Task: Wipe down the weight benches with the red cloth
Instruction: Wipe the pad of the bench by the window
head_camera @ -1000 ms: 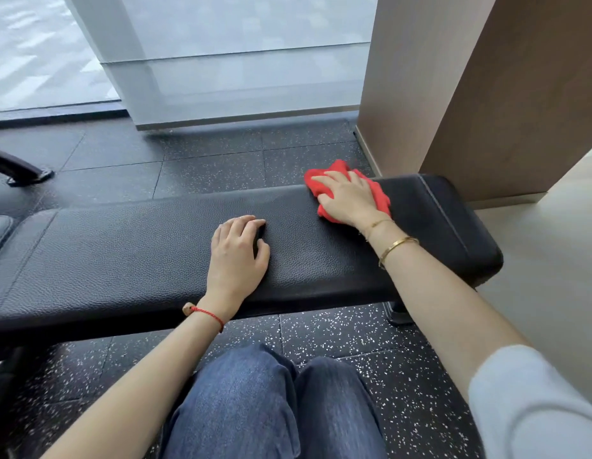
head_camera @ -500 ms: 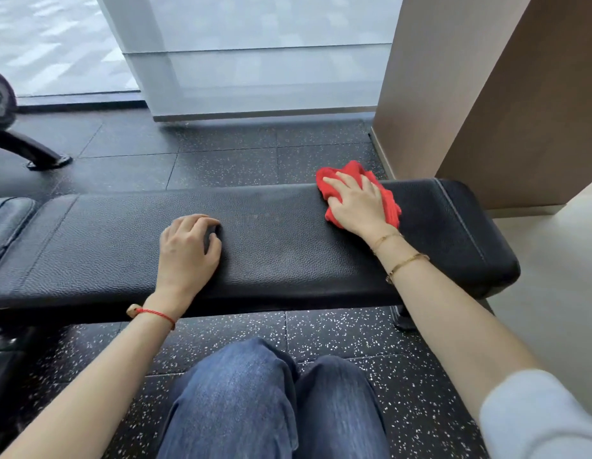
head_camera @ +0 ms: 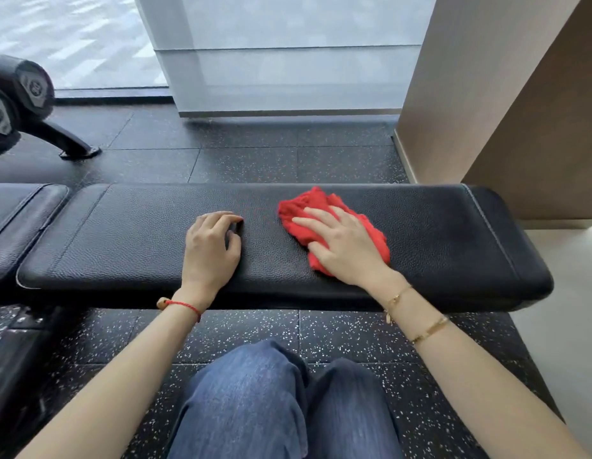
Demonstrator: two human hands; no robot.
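One bench (head_camera: 437, 240), one red cloth (head_camera: 321, 210), two hands

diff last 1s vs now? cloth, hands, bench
The right hand slid the red cloth along the bench pad, from near its far edge at the right end toward the middle and the near edge, closing on the left hand. Nothing was gripped or released. Unchanged: right hand pressing flat on the cloth, left hand resting on the pad.
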